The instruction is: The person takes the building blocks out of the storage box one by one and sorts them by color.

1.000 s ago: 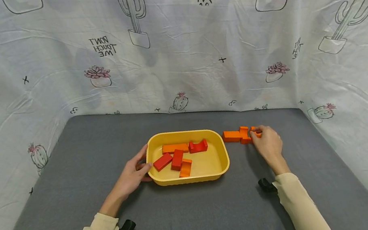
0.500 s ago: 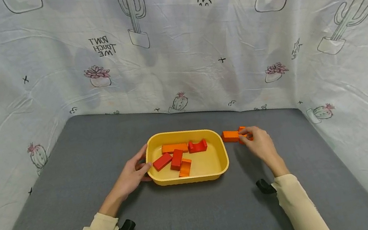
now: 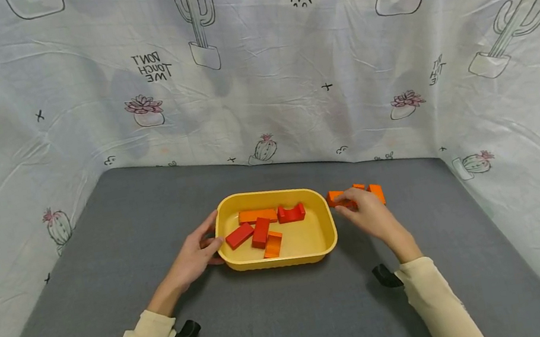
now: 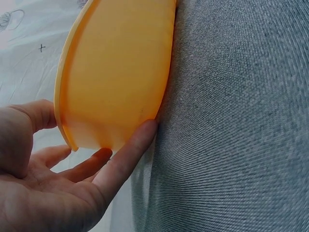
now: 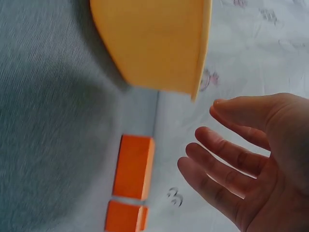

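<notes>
My left hand (image 3: 194, 253) holds the left end of a yellow plastic bin (image 3: 286, 262), thumb at the rim and fingers against the outer wall (image 4: 116, 67). In the bin lie a long orange block (image 3: 257, 216), a red arch block (image 3: 291, 214), two red blocks (image 3: 240, 236) and an orange piece (image 3: 273, 244). To its right my right hand (image 3: 372, 215) hovers over a row of orange blocks (image 3: 376, 192), partly hiding them. The right wrist view shows those fingers slightly bent and holding nothing, near an orange block (image 5: 133, 166).
The dark grey tabletop (image 3: 276, 324) lies under everything. White sheet walls (image 3: 274, 71) with cactus drawings stand behind and at both sides. A black strap end (image 3: 185, 335) hangs at the left cuff and another black piece (image 3: 386, 275) at the right one.
My right hand has moved left along the orange row, from the right-hand block toward the one nearest the bin, uncovering the right-hand block. My left hand and the bin stay put.
</notes>
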A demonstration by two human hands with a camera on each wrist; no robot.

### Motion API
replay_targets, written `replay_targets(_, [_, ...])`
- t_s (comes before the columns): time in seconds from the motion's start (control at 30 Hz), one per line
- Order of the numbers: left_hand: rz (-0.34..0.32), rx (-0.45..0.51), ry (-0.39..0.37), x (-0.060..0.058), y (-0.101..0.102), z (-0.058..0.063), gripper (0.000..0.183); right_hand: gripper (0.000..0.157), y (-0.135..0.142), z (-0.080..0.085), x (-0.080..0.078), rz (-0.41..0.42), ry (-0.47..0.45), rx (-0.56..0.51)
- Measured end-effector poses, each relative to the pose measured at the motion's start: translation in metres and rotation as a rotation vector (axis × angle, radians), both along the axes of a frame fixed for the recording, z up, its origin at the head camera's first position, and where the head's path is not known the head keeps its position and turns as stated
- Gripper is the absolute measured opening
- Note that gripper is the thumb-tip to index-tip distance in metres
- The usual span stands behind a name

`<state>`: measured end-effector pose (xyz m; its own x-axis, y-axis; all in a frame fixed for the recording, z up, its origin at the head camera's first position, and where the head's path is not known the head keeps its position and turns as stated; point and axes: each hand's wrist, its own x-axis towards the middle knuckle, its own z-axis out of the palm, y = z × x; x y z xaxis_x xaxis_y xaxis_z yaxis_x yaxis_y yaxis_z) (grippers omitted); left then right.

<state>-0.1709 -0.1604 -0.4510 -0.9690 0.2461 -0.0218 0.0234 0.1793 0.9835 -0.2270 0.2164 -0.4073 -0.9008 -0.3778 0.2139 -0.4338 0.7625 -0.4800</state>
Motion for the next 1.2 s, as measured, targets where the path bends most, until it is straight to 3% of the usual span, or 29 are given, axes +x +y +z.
replay_targets(0.23, [-0.002,-0.001,0.003,-0.001,0.000,-0.001,0.060,0.022,-0.024,0.003,0.009,0.037,0.035,0.126])
replay_targets(0.5, [0.004,-0.001,-0.014,-0.001,0.000,-0.003,0.061,0.019,-0.049,0.002,0.016,0.094,0.083,0.174])
replay_targets(0.8, [-0.004,0.025,-0.023,-0.001,0.000,-0.001,0.061,0.019,-0.083,-0.007,0.024,0.250,0.061,0.258])
replay_targets(1.2, [0.018,-0.006,-0.027,0.001,0.002,0.004,0.061,0.025,-0.114,-0.016,0.022,0.368,0.026,0.224])
